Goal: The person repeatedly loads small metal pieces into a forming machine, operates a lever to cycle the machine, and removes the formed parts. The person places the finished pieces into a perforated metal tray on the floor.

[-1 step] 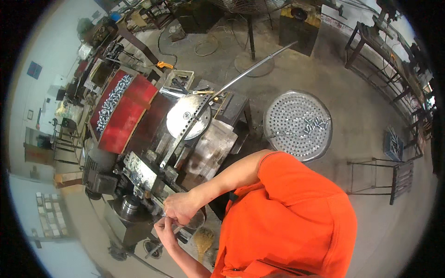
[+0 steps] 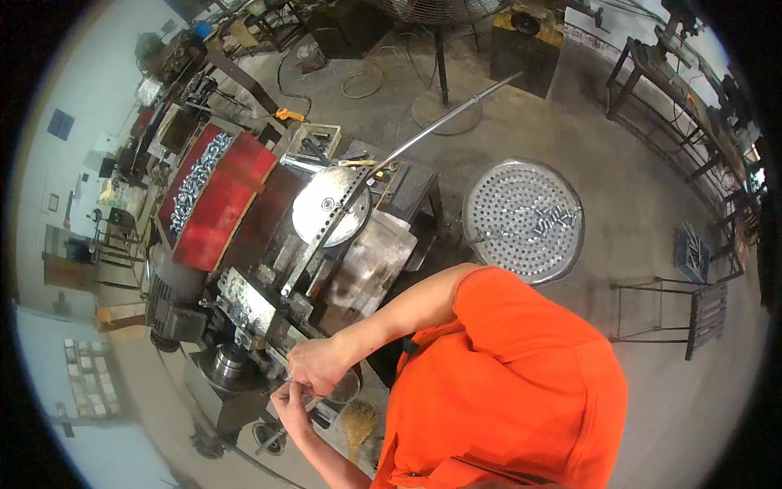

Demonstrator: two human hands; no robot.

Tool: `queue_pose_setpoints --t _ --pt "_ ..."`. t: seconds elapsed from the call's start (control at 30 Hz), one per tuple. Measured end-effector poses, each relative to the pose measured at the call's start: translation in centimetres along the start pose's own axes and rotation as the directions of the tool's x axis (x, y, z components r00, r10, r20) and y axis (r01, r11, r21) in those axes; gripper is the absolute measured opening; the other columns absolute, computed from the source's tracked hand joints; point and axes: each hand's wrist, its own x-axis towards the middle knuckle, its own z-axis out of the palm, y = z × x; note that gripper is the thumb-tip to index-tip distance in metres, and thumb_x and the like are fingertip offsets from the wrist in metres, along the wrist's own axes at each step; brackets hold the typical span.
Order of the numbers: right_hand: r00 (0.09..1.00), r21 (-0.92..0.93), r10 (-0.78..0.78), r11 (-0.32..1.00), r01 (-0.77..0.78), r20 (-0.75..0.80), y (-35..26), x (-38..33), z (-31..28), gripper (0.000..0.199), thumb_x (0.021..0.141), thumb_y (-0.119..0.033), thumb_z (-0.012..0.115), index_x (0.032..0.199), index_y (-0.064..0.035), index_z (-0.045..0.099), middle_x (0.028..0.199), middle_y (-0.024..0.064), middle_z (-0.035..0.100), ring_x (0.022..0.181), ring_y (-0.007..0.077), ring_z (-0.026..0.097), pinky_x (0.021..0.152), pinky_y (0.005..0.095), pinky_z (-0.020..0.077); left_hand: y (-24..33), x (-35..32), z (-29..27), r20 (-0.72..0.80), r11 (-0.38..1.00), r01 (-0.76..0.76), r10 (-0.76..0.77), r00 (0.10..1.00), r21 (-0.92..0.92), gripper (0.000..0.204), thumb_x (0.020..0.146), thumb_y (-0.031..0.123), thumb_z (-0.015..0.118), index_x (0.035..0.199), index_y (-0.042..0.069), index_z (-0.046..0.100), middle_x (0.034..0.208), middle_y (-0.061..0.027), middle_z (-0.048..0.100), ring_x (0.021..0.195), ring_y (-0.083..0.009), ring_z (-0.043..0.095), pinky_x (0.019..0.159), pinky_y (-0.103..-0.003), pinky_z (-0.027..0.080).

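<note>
My right hand [image 2: 319, 364] reaches across the machine's near end, its fingers bent into a grip. Just below it, my left hand [image 2: 291, 407] is closed, thumb and fingers pinched together. The two hands nearly touch, with a small pale piece [image 2: 289, 378] showing at the right fingertips. Too little of it shows to name it, and the fingers hide what the left hand holds. Beside the hands stands the oily metal machine [image 2: 251, 303], with a stacked round steel part [image 2: 229, 362] to their left. A brush with tan bristles [image 2: 358, 420] lies to the right of my left hand.
Shiny curved metal pieces [image 2: 195, 183] fill a red hopper [image 2: 213, 236]. A long metal bar [image 2: 407, 145] slants over a round silver disc [image 2: 314, 204]. Several loose metal parts [image 2: 554, 218] lie on a perforated round tray [image 2: 509, 244]. A slatted stool [image 2: 707, 320] stands at right.
</note>
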Motion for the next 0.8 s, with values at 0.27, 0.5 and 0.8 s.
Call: queue_pose_setpoints --t 0.27,0.5,0.8 --pt "0.999 0.042 -0.003 0.999 0.002 0.035 -0.3 -0.4 -1.1 0.023 0.052 -0.022 0.069 0.054 -0.0004 0.06 0.056 0.0192 0.058 0.056 0.0358 0.059 0.052 0.0428 0.0461 1.6 -0.6 0.9 0.026 0.998 0.021 -0.02 0.999 -0.054 0.032 0.084 0.019 0.059 0.063 -0.006 0.057 0.061 -0.0056 0.059 0.056 -0.0109 0.051 0.052 -0.025 0.041" --pt "0.997 0.063 0.023 0.998 -0.028 0.078 -0.8 -0.5 -1.9 0.024 0.051 -0.022 0.071 0.055 -0.0003 0.062 0.057 0.0188 0.059 0.057 0.0358 0.059 0.053 0.0425 0.0466 1.9 -0.7 0.9 0.027 1.0 0.005 -0.005 1.0 -0.018 0.033 0.084 0.02 0.059 0.064 -0.005 0.058 0.061 -0.0052 0.059 0.055 -0.0106 0.051 0.053 -0.025 0.039" --pt "0.999 0.039 -0.048 0.998 0.049 -0.01 -0.8 -0.7 -1.7 0.008 0.05 -0.015 0.061 0.045 -0.0106 0.059 0.05 0.0087 0.058 0.051 0.0289 0.058 0.05 0.0384 0.0451 1.0 -0.7 0.3 0.05 1.0 -0.002 0.002 0.999 -0.003 0.036 0.084 0.025 0.06 0.066 -0.006 0.058 0.062 -0.0047 0.059 0.058 -0.0091 0.048 0.054 -0.025 0.037"
